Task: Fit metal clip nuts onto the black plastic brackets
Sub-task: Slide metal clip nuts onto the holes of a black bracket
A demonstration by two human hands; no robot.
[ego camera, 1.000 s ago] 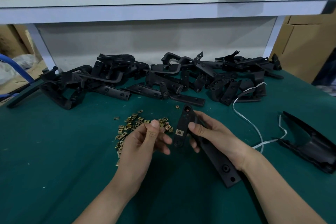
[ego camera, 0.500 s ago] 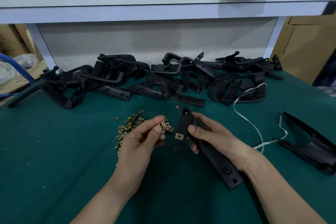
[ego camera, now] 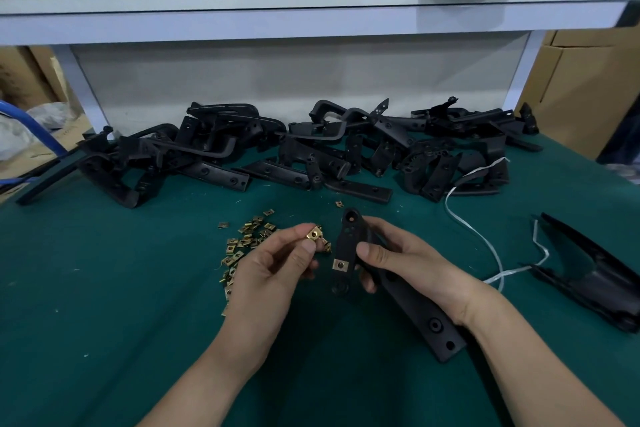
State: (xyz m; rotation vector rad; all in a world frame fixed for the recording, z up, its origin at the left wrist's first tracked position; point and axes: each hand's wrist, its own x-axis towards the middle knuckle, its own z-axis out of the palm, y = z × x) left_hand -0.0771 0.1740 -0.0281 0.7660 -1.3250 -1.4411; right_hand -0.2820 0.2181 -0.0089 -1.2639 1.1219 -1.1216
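**Next nut pinched and ready beside the bracket**

Your left hand (ego camera: pixel 273 274) pinches a nut (ego camera: pixel 313 235) between thumb and forefinger, just left of the bracket (ego camera: pixel 348 243). Your right hand (ego camera: pixel 415 270) grips the bracket round its middle, thumb on the front face. A fitted nut (ego camera: pixel 340 265) sits on the bracket's edge just off your right thumb tip, so the free holes above it are probably next. Turn the pinched nut so its open mouth meets the bracket's edge; which way it faces now is too small to tell. Slide it on straight, not cocked, until its hole sits over the bracket's hole. Brace with your right thumb so the bracket cannot twist away. Loose nuts (ego camera: pixel 242 246) lie on the table (ego camera: pixel 104 288) beneath and left of your left hand. The heap (ego camera: pixel 214 156) of brackets lies beyond both hands.
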